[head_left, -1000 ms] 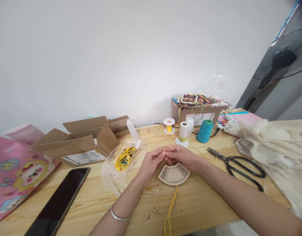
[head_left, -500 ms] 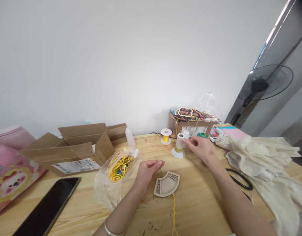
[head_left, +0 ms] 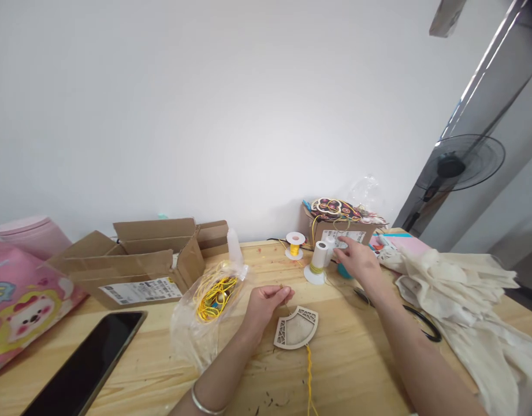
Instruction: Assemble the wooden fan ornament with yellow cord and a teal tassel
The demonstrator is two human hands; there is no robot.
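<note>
My left hand is closed in a pinch on a thin cord. The cord runs down to the top of a fan-shaped wooden pendant with lattice ends, above the table. A braided yellow cord trails from the pendant's lower edge. My right hand reaches forward, thumb and index finger apart, beside a small white bottle; whether they touch it cannot be made out. In front of the bottle stands a white spool with yellowish thread. Below my right hand shows part of a teal spool.
A small yellow-thread spool stands farther back. An open carton, a bag of yellow cords and a phone lie left. Cream cloth, black-handled scissors and a filled box are right or behind.
My right hand has shifted from the white spool's top toward the small white bottle behind it. My left hand keeps its pinch on the cord. The camera view has shifted slightly.
</note>
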